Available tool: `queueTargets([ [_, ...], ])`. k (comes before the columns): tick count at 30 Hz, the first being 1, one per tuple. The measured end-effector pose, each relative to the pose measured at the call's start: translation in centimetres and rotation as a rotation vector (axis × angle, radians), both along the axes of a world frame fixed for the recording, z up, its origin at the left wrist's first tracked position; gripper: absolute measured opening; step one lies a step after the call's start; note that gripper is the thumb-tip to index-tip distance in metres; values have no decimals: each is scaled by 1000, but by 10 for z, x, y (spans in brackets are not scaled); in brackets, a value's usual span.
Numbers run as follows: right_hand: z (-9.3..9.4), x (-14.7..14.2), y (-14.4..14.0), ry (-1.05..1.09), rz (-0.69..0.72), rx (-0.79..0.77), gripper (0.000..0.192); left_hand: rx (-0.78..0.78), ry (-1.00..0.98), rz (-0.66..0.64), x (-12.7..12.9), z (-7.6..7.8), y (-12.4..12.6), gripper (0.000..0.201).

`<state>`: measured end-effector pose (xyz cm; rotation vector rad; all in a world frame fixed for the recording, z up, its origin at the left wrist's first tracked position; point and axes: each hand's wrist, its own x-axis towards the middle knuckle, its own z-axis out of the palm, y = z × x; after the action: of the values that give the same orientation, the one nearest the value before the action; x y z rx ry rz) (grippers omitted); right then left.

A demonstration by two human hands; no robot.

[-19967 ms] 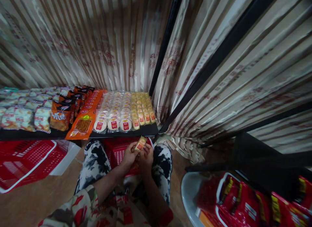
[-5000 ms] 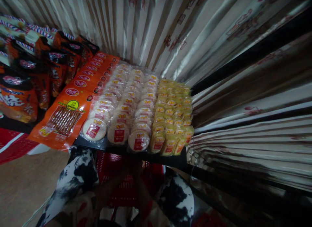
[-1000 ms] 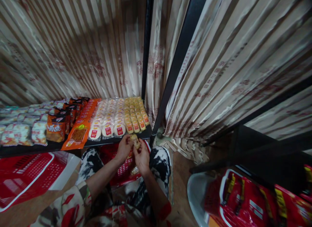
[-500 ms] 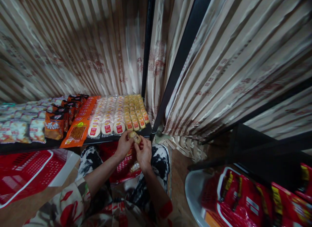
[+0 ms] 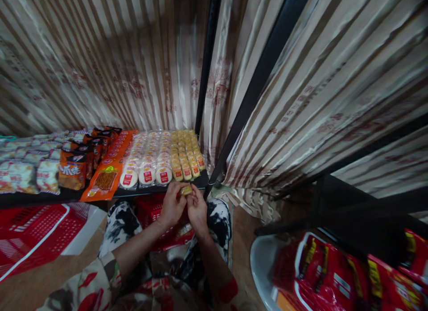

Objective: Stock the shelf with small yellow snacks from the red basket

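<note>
Left hand and right hand together, fingertips of both pinching small yellow snack packet. Packet held level just below front edge of black shelf (close to matching yellow packet rows, shelf's right end). Round white cakes beside them. Red basket under hands, between knees, within reach.

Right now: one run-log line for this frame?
left hand: holds yellow packet | right hand: same packet | position: at shelf front edge | below: red basket
</note>
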<state>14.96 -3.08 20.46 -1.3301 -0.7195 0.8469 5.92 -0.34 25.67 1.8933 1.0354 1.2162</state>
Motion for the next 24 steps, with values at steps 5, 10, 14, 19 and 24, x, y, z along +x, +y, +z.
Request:
queueTargets([
  [5, 10, -2, 1, 447, 24, 53, 43, 82, 93, -74, -6, -3, -6, 41],
  [10, 21, -4, 5, 427, 21, 45, 45, 171, 225, -137, -13, -13, -8, 49],
  [14, 23, -5, 8, 316, 44, 57, 47, 224, 310, -156, -16, -22, -7, 48],
  [19, 22, -3, 11, 362, 28, 45, 51, 347, 370, -204, -16, -31, -1, 52],
  [24, 16, 2, 12, 423, 4, 34, 49, 386, 404, -233, -10, -33, 0, 50],
])
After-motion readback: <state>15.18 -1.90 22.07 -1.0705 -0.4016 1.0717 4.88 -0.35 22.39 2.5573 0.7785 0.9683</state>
